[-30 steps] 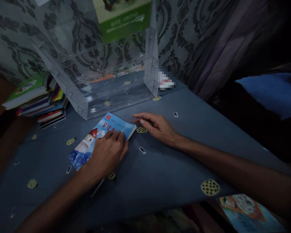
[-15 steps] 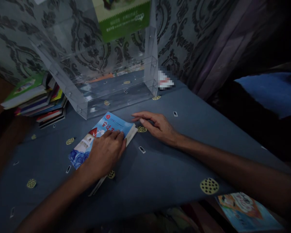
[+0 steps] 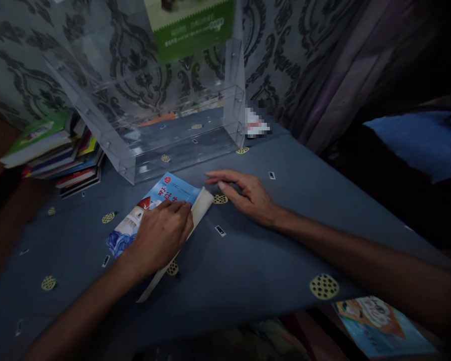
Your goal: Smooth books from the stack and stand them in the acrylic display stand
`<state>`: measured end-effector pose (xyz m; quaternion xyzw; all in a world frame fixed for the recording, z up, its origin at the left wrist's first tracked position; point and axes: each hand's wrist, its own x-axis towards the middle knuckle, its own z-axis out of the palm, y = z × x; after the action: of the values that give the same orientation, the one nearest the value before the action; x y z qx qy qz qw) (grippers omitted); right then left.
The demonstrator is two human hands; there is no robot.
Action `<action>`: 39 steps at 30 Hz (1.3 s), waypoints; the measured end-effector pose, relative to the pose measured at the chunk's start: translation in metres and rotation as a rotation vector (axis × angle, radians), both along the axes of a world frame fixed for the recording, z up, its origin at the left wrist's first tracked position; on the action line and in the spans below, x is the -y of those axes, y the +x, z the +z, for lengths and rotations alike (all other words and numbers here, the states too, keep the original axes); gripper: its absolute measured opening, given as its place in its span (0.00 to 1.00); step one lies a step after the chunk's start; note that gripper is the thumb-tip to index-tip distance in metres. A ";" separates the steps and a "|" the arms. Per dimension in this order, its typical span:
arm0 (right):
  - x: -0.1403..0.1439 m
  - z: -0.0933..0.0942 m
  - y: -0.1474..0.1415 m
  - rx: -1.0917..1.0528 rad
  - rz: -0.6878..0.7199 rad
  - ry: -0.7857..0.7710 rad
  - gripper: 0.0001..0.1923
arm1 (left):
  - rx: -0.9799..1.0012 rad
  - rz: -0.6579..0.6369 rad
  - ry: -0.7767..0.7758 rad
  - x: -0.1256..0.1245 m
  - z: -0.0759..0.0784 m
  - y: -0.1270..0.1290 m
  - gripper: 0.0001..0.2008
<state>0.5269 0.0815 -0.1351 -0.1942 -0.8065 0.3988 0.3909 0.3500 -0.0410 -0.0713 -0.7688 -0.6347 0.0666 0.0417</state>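
A blue paperback book (image 3: 150, 205) with a lighthouse picture and red characters lies on the grey-blue tablecloth (image 3: 248, 260). My left hand (image 3: 161, 235) grips its right long edge and tilts it up, so the pale page edges show. My right hand (image 3: 244, 193) rests flat on the cloth just right of the book's top corner, fingers apart and pointing left, holding nothing.
A clear acrylic display stand (image 3: 165, 125) with a green card stands just behind the book against the patterned wall. A stack of books (image 3: 56, 155) lies at the left. Another picture book (image 3: 383, 326) sits below the table's near right edge. A dark curtain hangs at the right.
My left hand has lifted the book's right edge, exposing more of the pale page edges. My right hand has barely moved.
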 end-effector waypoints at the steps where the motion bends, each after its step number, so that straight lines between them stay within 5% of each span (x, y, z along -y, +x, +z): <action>1: 0.001 0.000 0.000 -0.011 -0.004 0.023 0.18 | -0.002 0.001 0.007 0.000 -0.001 0.000 0.14; 14: 0.005 -0.008 -0.001 0.174 0.031 0.366 0.16 | -0.062 0.081 -0.065 0.007 -0.006 0.009 0.15; 20: 0.008 -0.012 -0.003 0.210 0.034 0.435 0.15 | 0.098 -0.090 0.045 0.022 -0.016 -0.024 0.16; 28: 0.006 -0.019 -0.015 0.252 0.128 0.505 0.16 | 0.216 0.035 0.108 0.062 -0.029 -0.051 0.20; 39: -0.012 -0.021 -0.044 0.502 0.111 0.514 0.23 | 0.406 -0.221 -0.097 0.101 -0.022 -0.072 0.32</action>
<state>0.4832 0.0931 -0.1561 -0.1371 -0.9606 0.1436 0.1946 0.2777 -0.1416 -0.0928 -0.8324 -0.5379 -0.0641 -0.1167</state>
